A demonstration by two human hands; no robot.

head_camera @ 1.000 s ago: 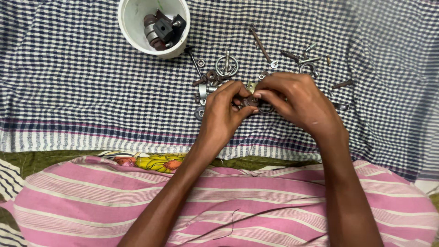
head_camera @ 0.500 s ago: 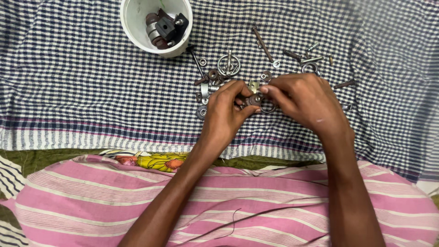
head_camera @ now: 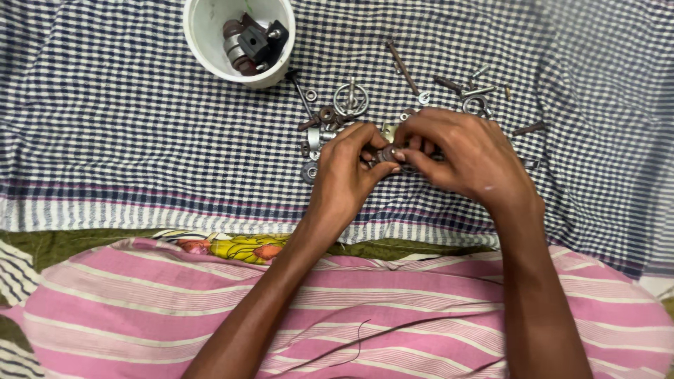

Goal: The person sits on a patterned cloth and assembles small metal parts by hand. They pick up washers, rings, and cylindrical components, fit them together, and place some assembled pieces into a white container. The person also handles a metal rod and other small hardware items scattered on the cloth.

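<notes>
My left hand (head_camera: pixel 347 172) and my right hand (head_camera: pixel 463 154) meet over a checked blue-and-white cloth (head_camera: pixel 126 126). Between the fingertips of both hands is a small dark metal part (head_camera: pixel 385 154), partly hidden by the fingers. Around the hands lies a scatter of loose metal hardware (head_camera: pixel 323 126): washers, nuts, a ring-shaped piece (head_camera: pixel 349 100) and rusty bolts (head_camera: pixel 404 67).
A white plastic cup (head_camera: pixel 210 42) with dark and reddish metal parts inside stands at the upper left on the cloth. More screws and a clip (head_camera: pixel 477 98) lie beyond my right hand. A pink striped cloth (head_camera: pixel 140 309) covers the near area.
The view has shifted slightly, and both hands have stayed together on the small part; the fingers have shifted a little around it.
</notes>
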